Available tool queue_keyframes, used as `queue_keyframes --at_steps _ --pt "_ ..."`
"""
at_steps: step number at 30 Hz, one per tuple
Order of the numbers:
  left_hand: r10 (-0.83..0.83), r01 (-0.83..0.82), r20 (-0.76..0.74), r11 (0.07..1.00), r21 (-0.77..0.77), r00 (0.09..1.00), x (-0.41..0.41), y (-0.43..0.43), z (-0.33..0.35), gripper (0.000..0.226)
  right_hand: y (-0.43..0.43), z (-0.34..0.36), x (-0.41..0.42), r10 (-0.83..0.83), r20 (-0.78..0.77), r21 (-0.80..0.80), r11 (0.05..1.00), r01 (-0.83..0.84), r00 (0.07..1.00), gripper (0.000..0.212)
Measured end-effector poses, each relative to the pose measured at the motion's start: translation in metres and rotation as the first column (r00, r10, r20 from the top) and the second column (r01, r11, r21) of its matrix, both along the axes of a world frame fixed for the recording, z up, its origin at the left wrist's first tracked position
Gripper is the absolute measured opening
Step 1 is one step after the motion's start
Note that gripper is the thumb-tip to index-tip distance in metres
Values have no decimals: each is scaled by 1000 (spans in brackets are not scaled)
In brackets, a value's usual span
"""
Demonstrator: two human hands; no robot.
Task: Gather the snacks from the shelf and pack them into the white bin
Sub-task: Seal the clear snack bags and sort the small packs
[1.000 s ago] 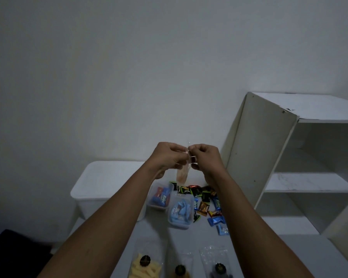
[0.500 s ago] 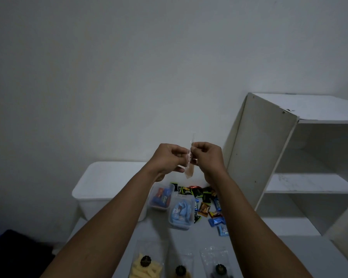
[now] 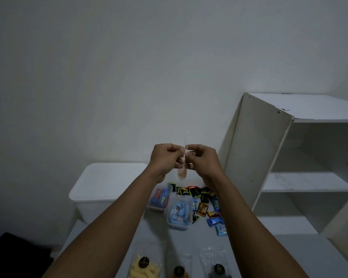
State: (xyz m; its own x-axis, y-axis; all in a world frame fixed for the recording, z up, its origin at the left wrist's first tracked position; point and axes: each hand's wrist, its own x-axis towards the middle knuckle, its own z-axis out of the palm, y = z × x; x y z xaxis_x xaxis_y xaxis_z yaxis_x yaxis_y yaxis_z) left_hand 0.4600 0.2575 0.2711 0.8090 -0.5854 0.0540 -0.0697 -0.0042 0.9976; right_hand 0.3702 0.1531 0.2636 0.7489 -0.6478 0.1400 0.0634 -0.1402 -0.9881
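Both my hands are raised in front of the wall, pinching a small clear plastic pouch (image 3: 182,173) with pinkish-brown contents that hangs edge-on between them. My left hand (image 3: 165,157) holds its left side and my right hand (image 3: 203,159) holds its right side near the top. Below them stands the white bin (image 3: 100,189) with its lid on, at the table's back left. Loose wrapped candies (image 3: 205,205) lie scattered on the table, beside two clear tubs (image 3: 179,212) of blue-wrapped snacks. The white shelf (image 3: 301,177) at the right shows bare boards.
Three clear zip bags (image 3: 145,265) with dark round labels lie at the table's near edge; the left one holds pale yellow sticks. A dark object (image 3: 14,255) sits at the lower left beyond the table. A plain wall fills the upper view.
The pouch has turned between my fingers and sits a little higher; both hands stayed close together at about the same spot.
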Motion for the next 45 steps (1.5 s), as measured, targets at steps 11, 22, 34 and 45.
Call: queue_keyframes --at_steps 11,22,34,45 --pt "2 -2 -34 1000 -5 999 2 -1 -1 11 6 2 0 -54 -60 -91 995 49 997 19" --pt "32 -31 -27 999 17 999 8 7 -1 6 8 -2 3 -72 -132 -225 973 41 989 21" --pt "-194 191 28 977 95 981 17 12 -29 48 -16 17 -11 89 -170 15 996 -87 981 22" --pt "-34 31 87 999 35 996 -27 -26 -100 25 -50 -61 -71 -135 -165 176 971 164 977 59"
